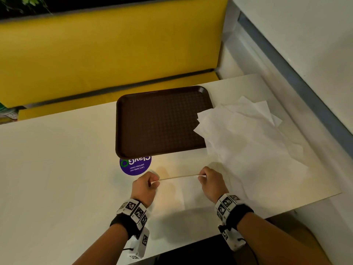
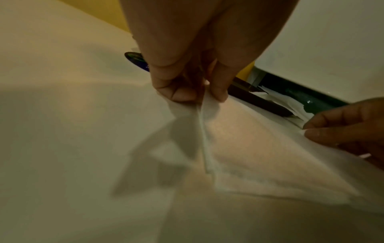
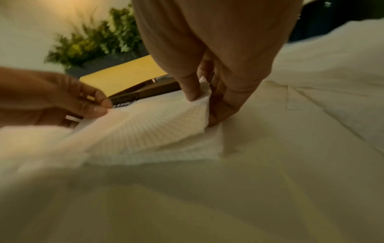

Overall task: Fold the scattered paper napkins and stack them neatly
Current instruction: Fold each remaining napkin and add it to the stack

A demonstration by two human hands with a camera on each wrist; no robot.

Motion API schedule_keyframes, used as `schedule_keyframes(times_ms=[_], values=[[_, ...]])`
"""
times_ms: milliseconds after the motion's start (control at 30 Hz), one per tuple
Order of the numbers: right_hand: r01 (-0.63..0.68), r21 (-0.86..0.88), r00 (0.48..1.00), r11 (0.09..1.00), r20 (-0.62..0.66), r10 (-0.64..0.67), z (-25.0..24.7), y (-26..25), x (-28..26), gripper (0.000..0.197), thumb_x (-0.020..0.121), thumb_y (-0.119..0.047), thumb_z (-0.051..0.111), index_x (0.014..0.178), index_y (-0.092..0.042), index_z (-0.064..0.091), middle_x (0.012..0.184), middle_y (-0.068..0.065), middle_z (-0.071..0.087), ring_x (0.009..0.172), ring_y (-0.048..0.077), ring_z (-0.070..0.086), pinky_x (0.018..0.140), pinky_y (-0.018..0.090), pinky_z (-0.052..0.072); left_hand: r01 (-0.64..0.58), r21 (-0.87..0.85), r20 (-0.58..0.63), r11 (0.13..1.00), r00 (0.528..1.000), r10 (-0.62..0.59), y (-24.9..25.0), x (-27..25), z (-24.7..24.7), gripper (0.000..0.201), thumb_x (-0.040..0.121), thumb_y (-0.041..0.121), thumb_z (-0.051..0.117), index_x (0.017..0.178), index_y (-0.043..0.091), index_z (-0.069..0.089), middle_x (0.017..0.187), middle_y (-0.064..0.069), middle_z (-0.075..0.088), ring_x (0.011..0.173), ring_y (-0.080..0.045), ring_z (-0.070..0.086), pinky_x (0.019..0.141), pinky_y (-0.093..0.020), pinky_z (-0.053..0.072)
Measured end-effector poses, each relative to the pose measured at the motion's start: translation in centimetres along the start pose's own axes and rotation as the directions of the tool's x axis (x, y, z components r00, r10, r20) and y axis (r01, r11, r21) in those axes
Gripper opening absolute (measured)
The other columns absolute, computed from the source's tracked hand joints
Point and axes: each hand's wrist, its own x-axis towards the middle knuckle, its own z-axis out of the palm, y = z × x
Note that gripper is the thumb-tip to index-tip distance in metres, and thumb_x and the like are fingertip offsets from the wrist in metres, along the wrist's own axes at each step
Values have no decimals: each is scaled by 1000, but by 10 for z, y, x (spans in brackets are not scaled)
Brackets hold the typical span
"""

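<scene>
I see my left hand (image 1: 146,185) and right hand (image 1: 211,181) each pinching a corner of one napkin (image 1: 177,190) above the table (image 1: 57,159).

My left hand (image 1: 146,183) and right hand (image 1: 211,181) level and apart over the near table edge, each pinching a napkin (image 1: 179,190) corner between thumb and curled fingers, forearms angled inward, marker bands on my wrists

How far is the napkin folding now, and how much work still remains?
Done: no folded stack is visible, and the brown tray holds none. In hand: the left hand and right hand each pinch a corner of one napkin, lifting its edge over. Left: the loose napkin pile, partly overlapping the tray.
</scene>
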Motion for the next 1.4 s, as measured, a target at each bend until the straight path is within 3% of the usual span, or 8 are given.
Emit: schedule_keyframes(times_ms=[300, 433, 533, 733, 867, 1033, 1233, 1400], values=[[30, -193, 999, 981, -28, -36, 2, -12, -6, 16, 98, -26, 46, 110, -16, 47, 103, 1, 54, 77, 16, 60, 71, 29, 56, -84, 139, 27, 987, 996, 81, 0, 6, 11, 7, 93, 17, 57, 88, 21, 54, 88, 2, 60, 80, -12, 58, 71, -18, 43], [21, -221, 999, 975, -44, -32, -10, -14, -17, 29, 97, -32, 47, 121, -17, 41, 119, 3, 47, 84, 18, 62, 66, 25, 52, -103, 271, 37, 957, 995, 97, 6, 4, 14, 15, 89, 16, 60, 102, 22, 54, 104, 0, 54, 97, -18, 55, 90, -32, 51], [49, -84, 996, 995, -70, -55, -35, 0, -34, 21, 95, -35, 48, 109, -20, 43, 113, -2, 44, 85, 16, 60, 68, 26, 50, -147, 321, -20, 936, 987, 161, 33, 8, 12, 32, 81, 13, 69, 110, 22, 57, 116, -3, 49, 109, -25, 46, 97, -38, 43], [-84, 154, 992, 985, -81, 97, -98, 71, -73, 6, 90, -29, 55, 85, -28, 53, 82, -10, 62, 76, 7, 59, 76, 29, 53, -565, 422, 119, 709, 810, 575, 155, 46, 25, 50, 78, 18, 63, 124, 31, 48, 131, 7, 38, 116, -20, 36, 95, -41, 39], [-203, 246, 966, 948, -110, 235, -127, 109, -87, 8, 92, -22, 58, 85, -24, 57, 81, -8, 65, 75, 7, 61, 73, 23, 54, -652, 585, 379, 482, 745, 549, 208, 86, 52, 61, 87, 32, 57, 142, 35, 30, 155, 9, 17, 141, -23, 15, 108, -50, 26], [-308, 364, 922, 879, -112, 370, -137, 135, -98, 6, 94, -21, 57, 88, -21, 59, 86, -8, 65, 78, 6, 61, 65, 13, 48, -764, 600, 612, 238, 630, 479, 229, 98, 93, 74, 89, 53, 49, 149, 32, 13, 160, 13, -3, 148, -19, -4, 113, -51, 16], [-364, 415, 891, 834, -106, 441, -135, 148, -106, 5, 93, -21, 58, 89, -20, 60, 86, -9, 64, 76, 5, 59, 61, 11, 44, -866, 480, 691, 136, 469, 550, 235, 78, 151, 90, 86, 60, 48, 152, 26, -3, 160, 11, -17, 147, -15, -17, 119, -47, 6], [-360, 425, 886, 830, -122, 447, -132, 153, -109, 6, 94, -22, 56, 88, -24, 59, 81, -8, 63, 75, 5, 59, 62, 13, 43, -861, 479, 722, 170, 497, 482, 238, 76, 171, 79, 93, 47, 45, 153, 24, -2, 161, 5, -10, 149, -19, -5, 120, -45, 3]])
